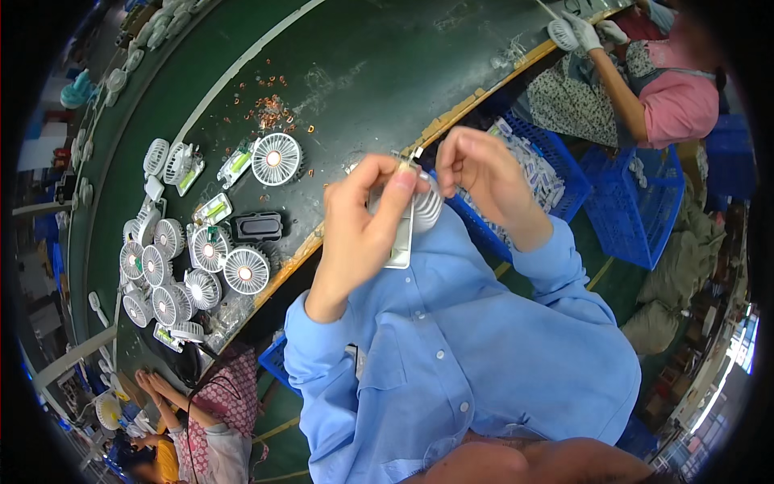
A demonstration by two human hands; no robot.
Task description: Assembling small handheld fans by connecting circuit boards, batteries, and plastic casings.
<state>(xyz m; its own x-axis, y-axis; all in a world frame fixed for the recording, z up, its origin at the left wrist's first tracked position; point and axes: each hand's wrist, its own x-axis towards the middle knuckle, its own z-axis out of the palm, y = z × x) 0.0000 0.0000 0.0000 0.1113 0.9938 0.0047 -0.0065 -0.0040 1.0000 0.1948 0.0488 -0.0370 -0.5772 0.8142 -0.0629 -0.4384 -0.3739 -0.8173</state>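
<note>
Bench: white fan grilles (173, 274) clustered far left on the green table (363, 73).
Left hand: your left hand (363, 222) grips the small white fan (415, 214), raised above the table edge.
Right hand: your right hand (484, 173) pinches closed at the fan's top.

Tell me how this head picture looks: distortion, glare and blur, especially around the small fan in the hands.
Head view: strong fisheye, the green belt and its white line bend, corners black. Soft glare sheens the belt near the top. The left hand and right hand are slightly motion-soft, and the small white fan between them is blurred. The fans on the belt read sharper.
</note>
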